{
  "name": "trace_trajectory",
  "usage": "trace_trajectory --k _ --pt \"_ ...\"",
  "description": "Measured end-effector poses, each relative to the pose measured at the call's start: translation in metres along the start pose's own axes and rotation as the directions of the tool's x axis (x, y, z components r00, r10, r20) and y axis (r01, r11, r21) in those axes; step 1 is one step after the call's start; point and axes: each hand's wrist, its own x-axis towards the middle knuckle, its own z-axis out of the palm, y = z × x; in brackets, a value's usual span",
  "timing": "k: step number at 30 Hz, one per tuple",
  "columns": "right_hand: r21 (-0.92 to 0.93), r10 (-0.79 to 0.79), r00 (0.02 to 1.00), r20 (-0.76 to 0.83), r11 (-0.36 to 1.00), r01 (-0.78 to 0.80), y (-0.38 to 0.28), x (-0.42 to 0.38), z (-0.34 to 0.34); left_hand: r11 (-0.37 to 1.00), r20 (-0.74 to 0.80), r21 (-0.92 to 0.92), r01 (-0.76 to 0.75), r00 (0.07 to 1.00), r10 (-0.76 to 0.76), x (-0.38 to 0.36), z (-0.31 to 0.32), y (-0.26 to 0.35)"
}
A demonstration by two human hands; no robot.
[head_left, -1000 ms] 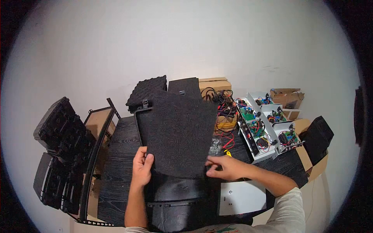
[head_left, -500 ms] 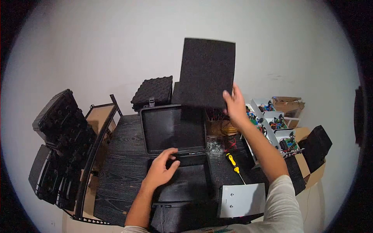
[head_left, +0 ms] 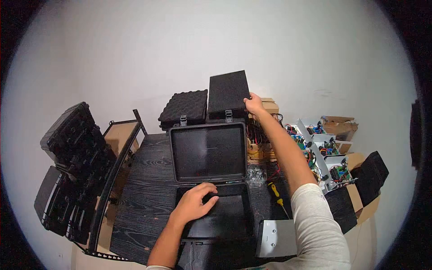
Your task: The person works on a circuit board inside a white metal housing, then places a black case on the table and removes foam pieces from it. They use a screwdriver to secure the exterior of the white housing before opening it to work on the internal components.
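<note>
Black foam sheet [head_left: 228,92] in right fingers [head_left: 249,103]

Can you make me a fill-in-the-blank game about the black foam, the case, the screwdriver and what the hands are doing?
The right hand holds a flat black foam sheet by its ____ side.
The left hand is over a black plastic case, whose lid is not shut but ____.
The long thin screwdriver has a handle that is black and ____.
The black foam block left of the flat sheet has a top that is not smooth but ____.

Missing words: right; open; yellow; bumpy.
</note>
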Motion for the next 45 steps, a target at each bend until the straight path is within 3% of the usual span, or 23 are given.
trace_trajectory --k 4,8,10,11,13,16,19,25,30,33,36,38,39,40,41,43,44,45 --pt "-0.135 -0.01 0.997 -0.071 0.991 0.0 0.012 0.0 0.008 1.0 0.012 0.008 -0.021 1.0 0.021 0.0 0.001 -0.004" --pt "-0.19 0.128 0.991 0.037 0.975 -0.119 0.011 -0.002 0.005 0.989 -0.015 0.07 -0.134 0.991 0.135 0.0 0.006 -0.015" --pt "-0.282 0.145 0.989 0.039 0.951 -0.129 0.003 -0.008 0.0 0.998 0.004 0.026 -0.064 0.998 0.063 -0.001 0.003 -0.007" --pt "-0.463 -0.02 1.0 -0.017 0.886 0.01 0.002 -0.015 -0.003 1.0 0.015 0.005 -0.026 1.0 0.026 -0.001 0.002 -0.004" --pt "-0.775 -0.359 0.933 -0.026 0.597 0.208 -0.014 -0.043 -0.011 0.999 0.012 0.021 -0.038 0.999 0.037 -0.001 0.003 -0.007" --pt "-0.558 -0.673 0.739 -0.024 0.622 0.549 -0.018 -0.056 -0.016 0.999 0.012 0.039 -0.011 1.0 0.01 -0.001 0.001 -0.004" --pt "-0.42 -0.322 0.929 0.182 0.829 0.37 -0.054 -0.102 -0.025 0.998 -0.014 0.058 -0.012 1.0 0.012 -0.002 0.002 -0.005" --pt "-0.287 -0.232 0.843 0.486 0.868 0.405 -0.056 -0.126 -0.023 0.999 -0.1 0.042 0.017 0.995 -0.012 0.0 -0.001 0.005" --pt "-0.258 -0.333 0.824 0.459 0.837 0.482 -0.058 -0.145 -0.028 0.997 -0.261 0.058 -0.051 0.963 0.065 0.001 -0.011 0.002" --pt "-0.285 -0.332 0.835 0.44 0.83 0.48 -0.091 -0.177 -0.042 0.992 -0.419 0.092 -0.083 0.901 0.114 -0.001 -0.029 0.011" --pt "-0.197 -0.431 0.802 0.414 0.817 0.542 -0.124 -0.23 -0.061 0.978 -0.539 0.2 -0.061 0.827 0.162 -0.013 -0.057 0.027" --pt "-0.102 -0.557 0.702 0.444 0.747 0.657 -0.135 -0.269 -0.078 0.975 -0.623 0.201 -0.093 0.756 0.201 -0.022 -0.075 0.034" --pt "-0.156 -0.543 0.684 0.488 0.716 0.68 -0.14 -0.293 -0.09 0.976 -0.667 0.18 -0.121 0.715 0.212 -0.029 -0.08 0.035" --pt "-0.11 -0.661 0.54 0.521 0.575 0.811 -0.133 -0.309 -0.099 0.989 -0.706 0.093 -0.112 0.694 0.145 -0.037 -0.081 0.037" --pt "-0.07 -0.653 0.511 0.56 0.576 0.814 -0.133 -0.332 -0.104 0.979 -0.713 0.12 -0.162 0.672 0.199 -0.043 -0.085 0.035" --pt "-0.049 -0.589 0.398 0.703 0.519 0.853 -0.126 -0.37 -0.114 0.986 -0.667 0.114 -0.125 0.726 0.169 -0.058 -0.09 0.046" --pt "0.066 -0.598 0.34 0.726 0.553 0.831 -0.112 -0.383 -0.118 0.99 -0.6 0.121 -0.071 0.789 0.13 -0.064 -0.088 0.052" --pt "-0.014 -0.427 0.376 0.823 0.646 0.763 -0.107 -0.401 -0.121 0.991 -0.53 0.134 -0.018 0.844 0.087 -0.07 -0.087 0.057"
